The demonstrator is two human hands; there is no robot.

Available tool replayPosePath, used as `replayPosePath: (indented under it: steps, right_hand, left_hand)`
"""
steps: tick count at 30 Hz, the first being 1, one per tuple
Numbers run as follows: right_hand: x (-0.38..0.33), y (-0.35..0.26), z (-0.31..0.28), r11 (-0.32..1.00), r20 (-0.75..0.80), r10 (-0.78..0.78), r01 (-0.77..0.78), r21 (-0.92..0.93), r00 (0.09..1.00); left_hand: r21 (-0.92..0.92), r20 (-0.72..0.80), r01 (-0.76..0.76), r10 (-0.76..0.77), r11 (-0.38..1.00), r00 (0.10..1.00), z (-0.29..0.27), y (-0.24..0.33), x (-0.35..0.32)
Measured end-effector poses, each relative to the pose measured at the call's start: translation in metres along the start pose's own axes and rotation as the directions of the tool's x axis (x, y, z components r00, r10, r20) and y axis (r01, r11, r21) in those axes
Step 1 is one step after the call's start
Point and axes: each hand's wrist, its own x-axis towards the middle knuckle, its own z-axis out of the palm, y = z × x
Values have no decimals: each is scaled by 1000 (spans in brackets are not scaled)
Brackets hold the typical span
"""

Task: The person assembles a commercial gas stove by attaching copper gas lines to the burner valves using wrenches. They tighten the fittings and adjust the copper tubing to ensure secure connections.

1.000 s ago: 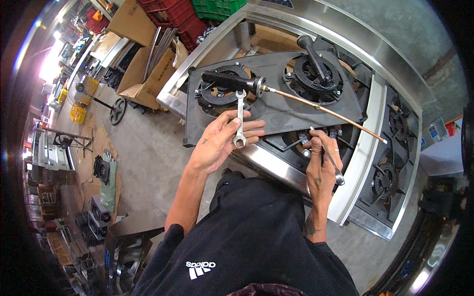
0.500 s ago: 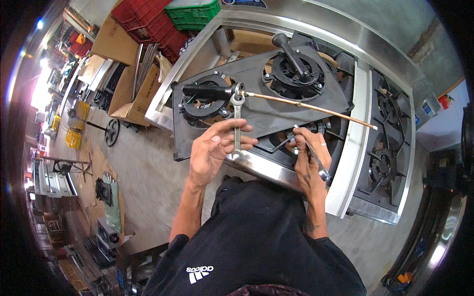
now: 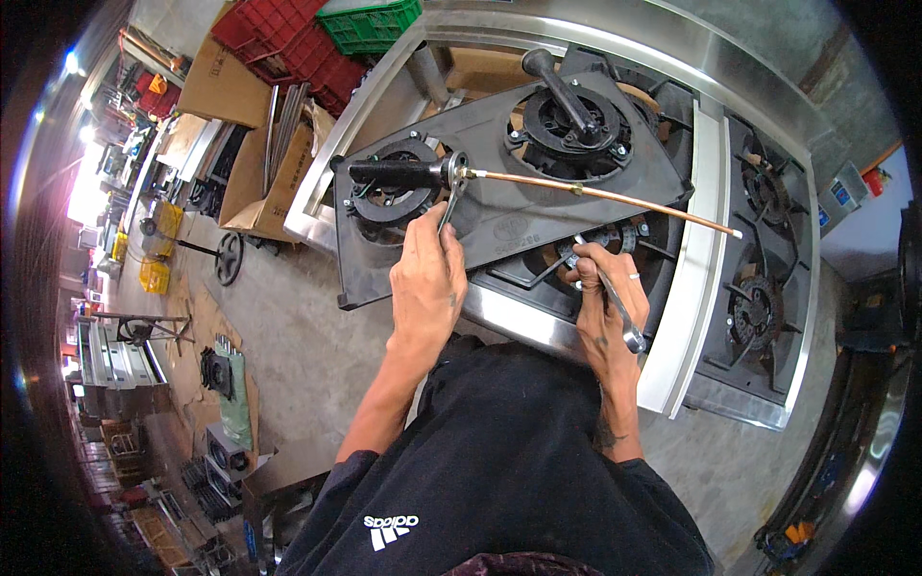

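My left hand (image 3: 430, 269) is closed around a combination wrench (image 3: 451, 204), most of which its fingers hide. The wrench's upper end meets the fitting at the end of a black burner tube (image 3: 399, 173). From that fitting a thin copper pipe (image 3: 615, 199) runs to the right, tipped in white. Tube and pipe lie across a dark metal stove top plate (image 3: 499, 216), set askew over the stove frame. My right hand (image 3: 607, 293) grips a second wrench (image 3: 624, 317), its end pointing down toward me, in front of the near burner.
A black cast burner with a pipe neck (image 3: 567, 101) sits on the plate's far side. More burners (image 3: 754, 312) stand in the right section past a steel divider (image 3: 687, 288). Cardboard boxes (image 3: 259, 182), red crates (image 3: 288, 48) and a green crate (image 3: 370, 24) are at the far left.
My left hand has gone from open fingers behind the wrench to a closed grip, and the wrench has turned from upright to tilted. My right hand keeps its hold.
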Motion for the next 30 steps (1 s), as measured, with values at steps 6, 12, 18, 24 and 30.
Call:
replayPosePath:
  steps: [6, 12, 18, 24, 30]
  right_hand:
    - [-1, -4, -3, 999, 22, -19, 20, -39, 1000]
    - [-2, -4, -4, 999, 34, -21, 22, -37, 999]
    - [0, -7, -6, 993, 89, -53, 62, -99, 995]
    - [4, -14, -2, 991, 122, -64, 78, -112, 991]
    - [5, -18, 0, 988, 172, -64, 86, -126, 983]
  left_hand:
    - [-60, 60, 115, -112, 992, 992, 12, 7, 2]
    - [-71, 156, 209, -196, 975, 968, 19, 8, -1]
    - [-111, 117, 192, -179, 975, 977, 37, -1, -8]
    - [-127, 117, 272, -258, 954, 959, 39, -2, -5]
    - [-168, 142, 324, -302, 931, 943, 35, 8, 1]
